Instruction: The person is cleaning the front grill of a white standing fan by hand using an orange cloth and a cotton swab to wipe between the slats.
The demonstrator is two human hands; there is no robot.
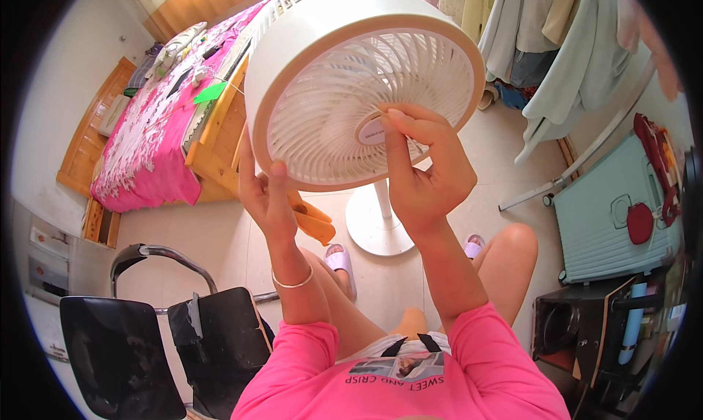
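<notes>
A white pedestal fan [359, 169] stands before me, its round head tilted up toward me. A beige ring edges its grille of curved white blades, with a small round badge at the centre. My left hand [267, 204] grips the lower left rim, thumb in front and fingers along the side. In front of the grille, beside the badge, my right hand [432, 160] has thumb and forefinger pinched together. Whatever it may hold is too small to make out. Below, the fan's round white base [379, 233] rests on the floor between my feet.
A wooden bed [157, 138] with a pink cover stands at left. Clothes [567, 68] hang on a rack at right, above a pale green suitcase [608, 215]. Black chairs [121, 354] are at lower left. An orange item [315, 222] lies behind my left wrist.
</notes>
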